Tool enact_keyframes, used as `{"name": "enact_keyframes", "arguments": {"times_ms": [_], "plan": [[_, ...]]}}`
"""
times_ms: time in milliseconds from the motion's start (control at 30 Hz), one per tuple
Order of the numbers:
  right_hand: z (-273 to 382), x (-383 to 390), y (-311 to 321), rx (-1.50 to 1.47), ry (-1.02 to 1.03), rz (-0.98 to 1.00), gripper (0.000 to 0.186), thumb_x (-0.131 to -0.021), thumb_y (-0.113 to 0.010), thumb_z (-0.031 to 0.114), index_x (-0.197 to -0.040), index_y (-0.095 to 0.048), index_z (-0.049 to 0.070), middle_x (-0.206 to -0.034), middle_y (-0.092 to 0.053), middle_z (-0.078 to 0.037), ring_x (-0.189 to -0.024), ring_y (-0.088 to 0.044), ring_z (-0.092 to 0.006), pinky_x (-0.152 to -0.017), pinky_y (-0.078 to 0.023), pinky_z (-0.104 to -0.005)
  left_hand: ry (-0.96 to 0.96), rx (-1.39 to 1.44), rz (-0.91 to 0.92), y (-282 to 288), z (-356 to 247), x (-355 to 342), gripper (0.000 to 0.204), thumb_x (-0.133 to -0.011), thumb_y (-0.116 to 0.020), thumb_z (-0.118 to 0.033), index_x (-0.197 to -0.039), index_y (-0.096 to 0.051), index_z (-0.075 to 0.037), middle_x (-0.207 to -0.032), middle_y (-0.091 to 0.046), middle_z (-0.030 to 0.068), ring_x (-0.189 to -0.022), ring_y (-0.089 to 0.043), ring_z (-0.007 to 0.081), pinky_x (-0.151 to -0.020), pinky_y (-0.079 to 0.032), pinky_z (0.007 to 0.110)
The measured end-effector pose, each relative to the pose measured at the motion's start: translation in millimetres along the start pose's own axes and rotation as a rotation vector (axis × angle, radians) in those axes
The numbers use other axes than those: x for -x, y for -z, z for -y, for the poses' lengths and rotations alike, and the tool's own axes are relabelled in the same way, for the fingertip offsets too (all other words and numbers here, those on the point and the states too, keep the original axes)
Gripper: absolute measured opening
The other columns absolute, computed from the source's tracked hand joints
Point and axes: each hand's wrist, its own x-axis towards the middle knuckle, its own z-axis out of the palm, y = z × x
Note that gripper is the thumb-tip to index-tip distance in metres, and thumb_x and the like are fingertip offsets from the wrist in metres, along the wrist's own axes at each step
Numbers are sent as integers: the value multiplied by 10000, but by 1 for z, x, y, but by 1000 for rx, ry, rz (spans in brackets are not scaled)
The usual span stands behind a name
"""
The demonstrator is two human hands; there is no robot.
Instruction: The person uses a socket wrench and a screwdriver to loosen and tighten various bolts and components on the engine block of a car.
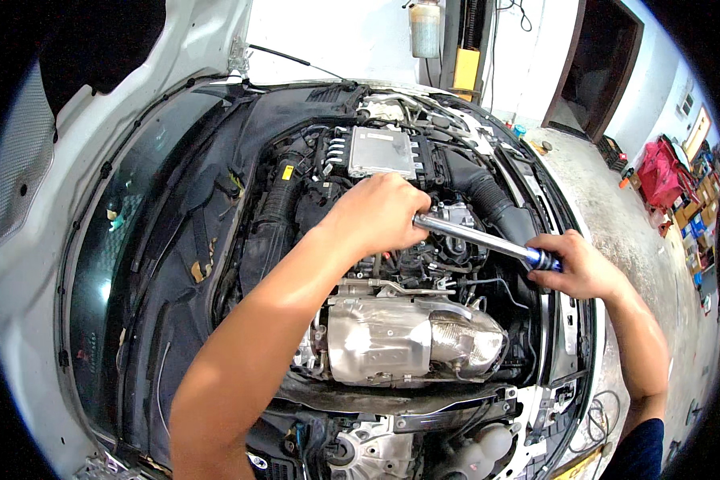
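Both hands, left hand (378, 214) and right hand (578, 266), grip a smooth, probably steel wrench (478, 238).

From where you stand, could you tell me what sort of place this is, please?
Most likely a car repair workshop. A white car stands with its engine bay open, both hands work a long metal wrench over the engine, and the concrete floor runs to cluttered boxes and gear by the wall.

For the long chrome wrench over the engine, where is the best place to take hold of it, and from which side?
Probably at the blue end grip of the wrench, coming from the car's front-right edge, where the right hand wraps it: the shaft slants down that way, clear of hoses. The left hand covers the head end.
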Motion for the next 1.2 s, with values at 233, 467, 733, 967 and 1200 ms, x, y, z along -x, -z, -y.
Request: {"name": "enact_keyframes", "arguments": {"times_ms": [233,467,733,967,1200], "plan": [[-9,8,-6,-135,-89,-36,314,-778,-716,132,-1050,-632,-2,-742,-639,-140,-650,-614,-209,-653,-491,-338,16,-95,73,4,-2,-30,255,-683,-742,-222,-877,-716,-59,-842,-684,172,-878,-656,330,-821,-519,419],[-12,30,2,-182,-140,56,354,-786,-728,156,-1078,-626,-16,-895,-663,-164,-823,-635,-236,-788,-492,-334,-7,-131,113,13,-31,-28,206,-697,-744,-209,-848,-712,-73,-796,-680,153,-803,-663,340,-769,-533,432],[-17,35,0,-189,-132,6,359,-785,-740,149,-1085,-628,-13,-879,-662,-143,-812,-625,-214,-780,-489,-324,-34,-150,91,22,-37,-34,222,-687,-750,-218,-841,-702,-64,-816,-686,139,-813,-665,332,-758,-534,432],[-11,63,8,-199,-130,-94,375,-772,-748,159,-1077,-623,-21,-866,-644,-137,-797,-608,-207,-766,-482,-324,-101,-227,0,47,-65,-43,227,-680,-751,-213,-804,-648,-53,-798,-671,126,-812,-658,323,-748,-532,428],[17,146,2,-200,-24,-368,354,-756,-776,188,-1030,-630,17,-758,-643,-110,-628,-629,-199,-593,-496,-313,-216,-265,-181,109,-161,-23,284,-659,-768,-153,-888,-620,-73,-905,-629,84,-875,-630,281,-738,-524,399]]}}
